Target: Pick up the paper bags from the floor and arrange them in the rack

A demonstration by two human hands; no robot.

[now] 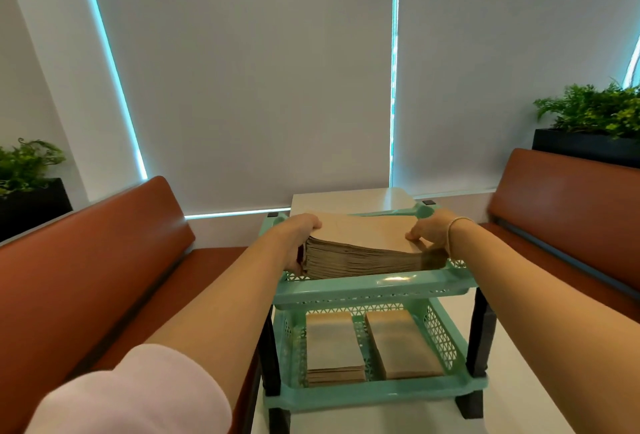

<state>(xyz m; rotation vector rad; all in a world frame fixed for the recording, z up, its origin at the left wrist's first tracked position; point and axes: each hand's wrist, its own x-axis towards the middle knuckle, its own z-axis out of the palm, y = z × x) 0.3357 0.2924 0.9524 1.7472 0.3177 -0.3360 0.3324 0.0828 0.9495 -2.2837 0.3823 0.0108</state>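
Observation:
A thick stack of brown paper bags [363,243] lies on the top tier of a mint-green plastic rack [377,290]. My left hand [301,236] grips the stack's left end, thumb on top and fingers under it. My right hand [429,231] holds the right end, thumb pressing the top bag; its fingers are hidden behind the stack. The left end of the stack sits a little higher than the right. On the lower tier [374,393] lie two more piles of brown bags, the left pile [332,347] and the right pile [398,343], side by side.
The rack stands on a white table [349,199] between two brown padded benches, one at the left [104,277] and one at the right [571,212]. Black planters with green plants stand behind each bench. Grey roller blinds cover the window ahead.

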